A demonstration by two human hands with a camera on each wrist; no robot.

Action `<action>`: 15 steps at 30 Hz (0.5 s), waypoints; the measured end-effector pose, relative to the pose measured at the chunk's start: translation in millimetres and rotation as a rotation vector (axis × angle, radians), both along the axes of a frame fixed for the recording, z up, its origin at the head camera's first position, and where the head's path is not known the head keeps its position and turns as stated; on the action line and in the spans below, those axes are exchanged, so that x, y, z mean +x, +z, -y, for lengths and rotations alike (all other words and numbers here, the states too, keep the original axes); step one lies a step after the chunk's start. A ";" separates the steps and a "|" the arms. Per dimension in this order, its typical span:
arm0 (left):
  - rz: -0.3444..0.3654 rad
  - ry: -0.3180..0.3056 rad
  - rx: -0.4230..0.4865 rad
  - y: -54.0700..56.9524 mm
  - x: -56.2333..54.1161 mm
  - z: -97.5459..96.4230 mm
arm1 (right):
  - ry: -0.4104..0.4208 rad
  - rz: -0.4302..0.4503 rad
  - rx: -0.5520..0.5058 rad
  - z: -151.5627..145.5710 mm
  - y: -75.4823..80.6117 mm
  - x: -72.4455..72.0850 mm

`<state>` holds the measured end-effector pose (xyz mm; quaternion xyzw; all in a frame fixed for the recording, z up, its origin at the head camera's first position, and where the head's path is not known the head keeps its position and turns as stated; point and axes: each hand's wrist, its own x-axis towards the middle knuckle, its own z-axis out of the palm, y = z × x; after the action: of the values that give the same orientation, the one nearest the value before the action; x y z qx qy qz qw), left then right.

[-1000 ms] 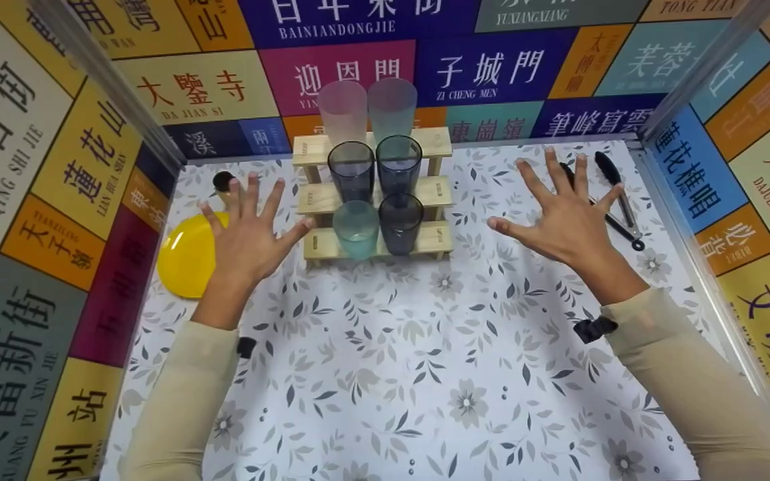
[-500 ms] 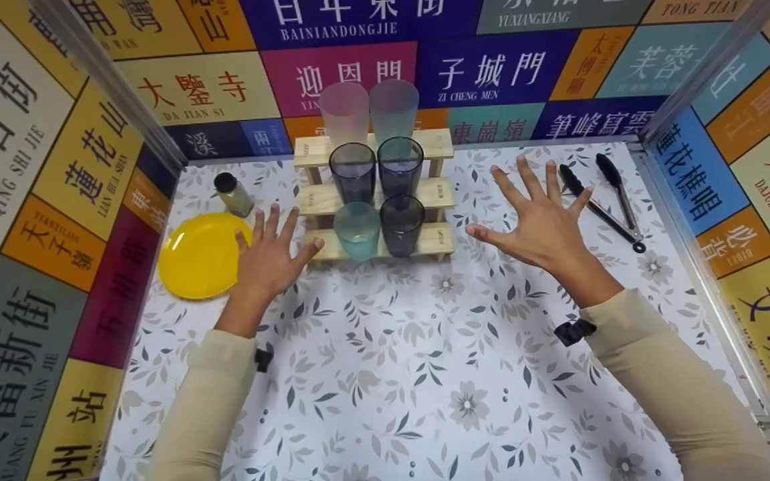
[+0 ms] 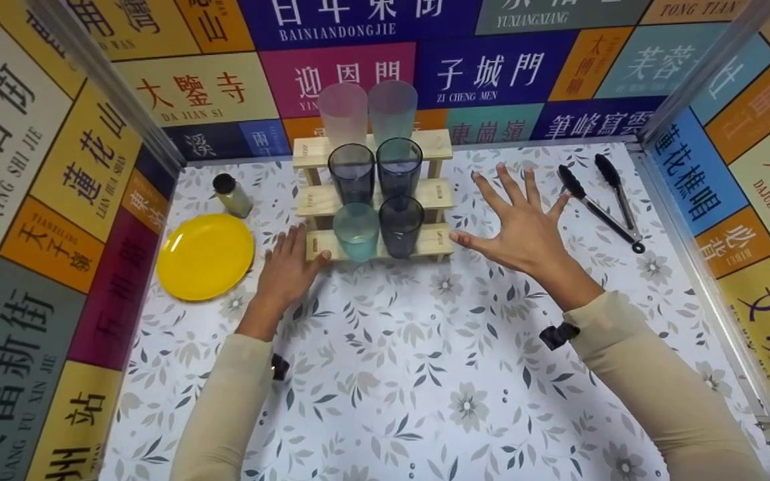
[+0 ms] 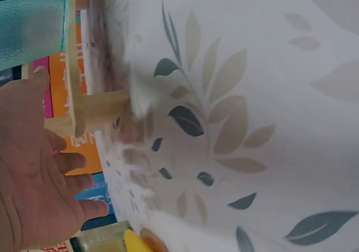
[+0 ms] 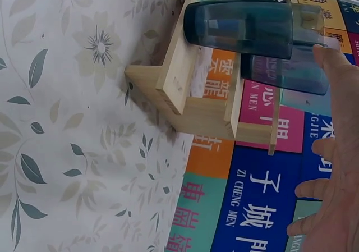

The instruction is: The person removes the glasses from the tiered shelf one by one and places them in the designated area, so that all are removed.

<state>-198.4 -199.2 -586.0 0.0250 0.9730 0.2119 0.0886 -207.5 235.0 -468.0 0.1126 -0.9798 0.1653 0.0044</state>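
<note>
A three-step wooden rack (image 3: 437, 239) stands at the back middle, with two cups on each step. On the lowest step are a light green cup (image 3: 356, 232) and a dark grey cup (image 3: 402, 227). Dark cups (image 3: 351, 175) fill the middle step, and frosted cups (image 3: 393, 110) the top one. My left hand (image 3: 288, 270) is at the rack's lower left end, its thumb overlapping the lowest step's edge, fingers straight. To the rack's right, my right hand (image 3: 524, 230) spreads its fingers, thumb pointing at the lowest step. Neither hand holds anything.
A yellow plate (image 3: 204, 257) lies at the left, with a small black-capped bottle (image 3: 233, 196) behind it. Black-tipped tongs (image 3: 602, 217) rest at the back right. Printed panels (image 3: 338, 73) wall the table (image 3: 385, 374) at the back and both sides.
Both hands have moved inward toward the rack, the left one to the right and nearer the viewer, the right one to the left. The plate, bottle and tongs are now uncovered.
</note>
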 end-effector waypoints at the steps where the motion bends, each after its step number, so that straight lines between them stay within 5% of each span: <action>1: -0.001 -0.003 0.018 -3.0 -0.3 -0.2 | 0.003 -0.005 -0.004 1.2 -0.6 0.3; 7: 0.005 -0.021 0.108 -13.0 -3.6 1.2 | 0.027 -0.053 -0.017 9.6 -5.3 -0.6; 15: 0.071 -0.018 0.157 -13.3 -11.1 5.4 | 0.062 -0.095 -0.043 21.6 -12.7 -1.3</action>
<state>-209.4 -204.6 -599.2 0.0332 0.9493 0.2876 0.1228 -208.8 213.4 -480.8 0.1502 -0.9708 0.1807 0.0480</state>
